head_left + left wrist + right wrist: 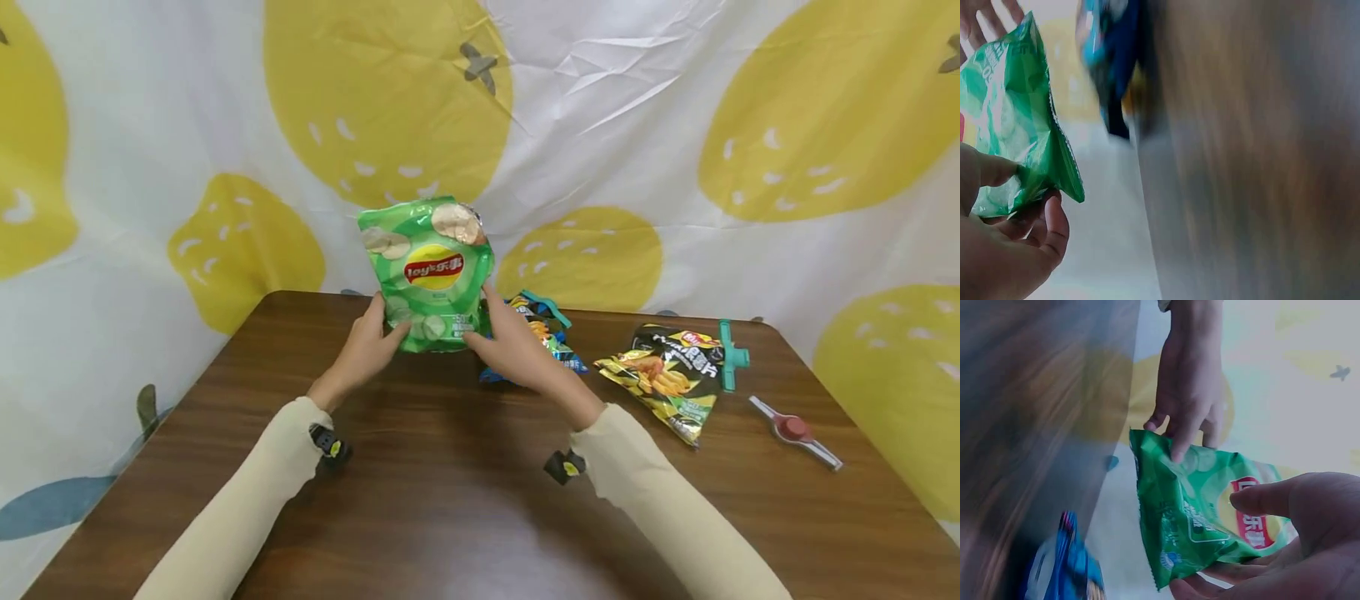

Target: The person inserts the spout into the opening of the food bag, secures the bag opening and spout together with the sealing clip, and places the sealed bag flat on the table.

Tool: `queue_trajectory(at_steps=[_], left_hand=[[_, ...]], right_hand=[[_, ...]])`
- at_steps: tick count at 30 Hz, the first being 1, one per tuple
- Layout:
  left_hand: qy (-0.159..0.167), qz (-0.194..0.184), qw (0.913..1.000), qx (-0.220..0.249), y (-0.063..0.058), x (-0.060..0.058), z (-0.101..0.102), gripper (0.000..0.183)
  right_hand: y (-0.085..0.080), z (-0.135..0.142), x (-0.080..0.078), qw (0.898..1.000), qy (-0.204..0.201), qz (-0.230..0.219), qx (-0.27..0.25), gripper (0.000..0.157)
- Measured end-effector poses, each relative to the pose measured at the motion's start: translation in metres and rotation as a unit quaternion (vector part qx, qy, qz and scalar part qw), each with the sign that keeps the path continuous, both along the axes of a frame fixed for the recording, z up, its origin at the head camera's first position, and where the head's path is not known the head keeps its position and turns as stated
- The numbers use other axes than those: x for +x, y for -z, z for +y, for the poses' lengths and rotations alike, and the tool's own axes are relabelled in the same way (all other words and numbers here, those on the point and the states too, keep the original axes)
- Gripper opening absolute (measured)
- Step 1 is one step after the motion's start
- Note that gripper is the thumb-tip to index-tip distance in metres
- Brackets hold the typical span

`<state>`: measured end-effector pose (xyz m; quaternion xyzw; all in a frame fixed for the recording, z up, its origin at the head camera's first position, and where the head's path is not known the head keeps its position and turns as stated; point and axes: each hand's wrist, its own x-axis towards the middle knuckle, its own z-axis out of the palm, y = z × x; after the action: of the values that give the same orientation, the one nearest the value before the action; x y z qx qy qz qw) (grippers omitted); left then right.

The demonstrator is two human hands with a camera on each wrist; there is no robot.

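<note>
A green bag of Lay's potato chips [427, 287] is held upright above the far part of the table, its front facing the head camera. My left hand [367, 342] grips its lower left side, thumb on the front. On the lower right side my right hand [517, 342] grips it the same way. In the left wrist view the left fingers curl behind the green chip bag [1016, 125] with the thumb in front. The right wrist view has both hands on the chip bag [1194, 515], with the right thumb on its printed face.
Behind my right hand lies a blue chip bag [573, 360] with a teal clip [547, 307]. Farther right is a black chip bag [675, 375] beside another teal clip [727, 357]. A clear-armed clip with a red knob [793, 428] lies near the table's right edge. A lemon-print cloth [600, 125] hangs behind.
</note>
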<state>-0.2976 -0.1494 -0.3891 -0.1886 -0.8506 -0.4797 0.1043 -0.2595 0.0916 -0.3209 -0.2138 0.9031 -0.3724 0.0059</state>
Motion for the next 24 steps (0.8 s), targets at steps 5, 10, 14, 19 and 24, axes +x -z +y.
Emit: queue_trajectory(at_steps=[5, 10, 14, 19, 24], left_hand=[[0.072, 0.03, 0.9969, -0.012, 0.0, 0.033, 0.035, 0.06], [0.126, 0.048, 0.9903, -0.031, 0.005, 0.07, 0.062, 0.058], [0.179, 0.023, 0.982, -0.056, 0.01, 0.095, 0.073, 0.064], [0.222, -0.006, 0.9709, -0.088, 0.019, 0.106, 0.08, 0.07], [0.254, -0.041, 0.9585, -0.123, 0.025, 0.105, 0.078, 0.071]], right_hand=[[0.002, 0.046, 0.046, 1.0, 0.009, 0.018, 0.016, 0.083], [0.012, 0.092, 0.094, 0.999, -0.003, 0.052, -0.002, 0.078], [0.027, 0.12, 0.122, 0.999, -0.006, 0.031, 0.009, 0.078], [0.046, 0.137, 0.139, 1.0, 0.008, 0.004, 0.013, 0.076], [0.059, 0.159, 0.139, 0.999, -0.01, -0.013, 0.037, 0.066]])
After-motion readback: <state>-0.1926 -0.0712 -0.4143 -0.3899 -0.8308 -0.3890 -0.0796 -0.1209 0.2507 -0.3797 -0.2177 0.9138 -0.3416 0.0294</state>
